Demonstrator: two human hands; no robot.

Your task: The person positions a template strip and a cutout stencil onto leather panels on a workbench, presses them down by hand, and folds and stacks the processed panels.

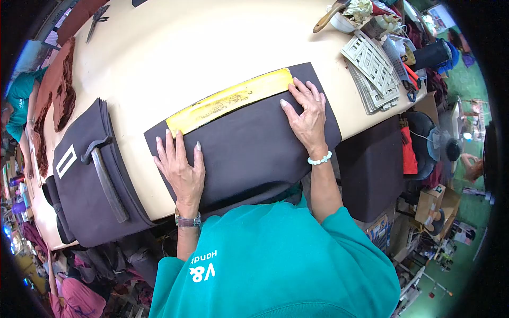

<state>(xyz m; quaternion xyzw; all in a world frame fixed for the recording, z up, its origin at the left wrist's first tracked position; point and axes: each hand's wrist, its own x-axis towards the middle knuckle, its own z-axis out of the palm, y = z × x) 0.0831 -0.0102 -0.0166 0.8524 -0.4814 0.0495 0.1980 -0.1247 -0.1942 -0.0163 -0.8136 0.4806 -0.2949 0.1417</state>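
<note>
Left grip (182,165) and right grip (308,112), digits apart, rest at the ends of a strip (228,104). A dark sheet (252,146) lies beneath

Dark sheet (241,153): near edge partly hidden behind wearer's teal shirt (286,259). Yellow strip (233,99): lower-left corner partly covered by fingertips of left hand (181,169); right-hand end partly covered by right hand (308,117). Both palms face down, unseen. Shirt print (203,266): lower line breaks off after "Hand"; remainder illegible. Dark object (139,2), top: cut by frame edge, unidentified. Co-worker (19,98), left: partly lost in dark rim. Dark stack (79,204): layers uncountable. Far-right floor items (461,234): too small to identify.
</note>
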